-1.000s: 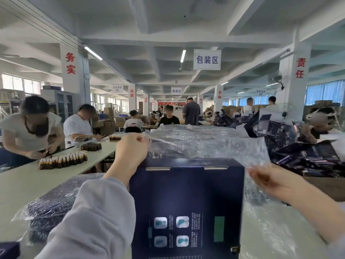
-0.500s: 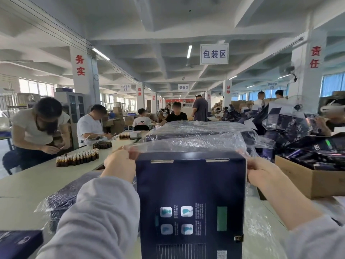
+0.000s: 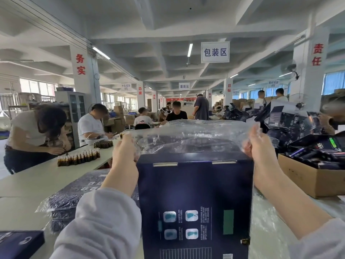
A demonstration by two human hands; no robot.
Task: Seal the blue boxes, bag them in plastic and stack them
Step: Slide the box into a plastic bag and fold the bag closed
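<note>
While a dark blue box (image 3: 194, 193) stands upright at the centre of the head view, a clear plastic bag (image 3: 190, 135) stretches just above its top. The left hand (image 3: 124, 152), at the box's upper left corner, pinches the bag's edge with curled fingers. The right hand (image 3: 259, 146), at the upper right corner, grips the opposite edge. Left of the box lie bagged boxes (image 3: 74, 193); right of it sits a cardboard carton (image 3: 306, 176) of dark packs.

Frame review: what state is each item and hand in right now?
Dark blue cardboard box: upright, top closed, near face unbagged.
Clear plastic bag: stretched between both hands at the box's top.
Left hand: grips bag edge.
Right hand: grips bag edge.
Brown cardboard carton: open, filled with dark packs.
</note>
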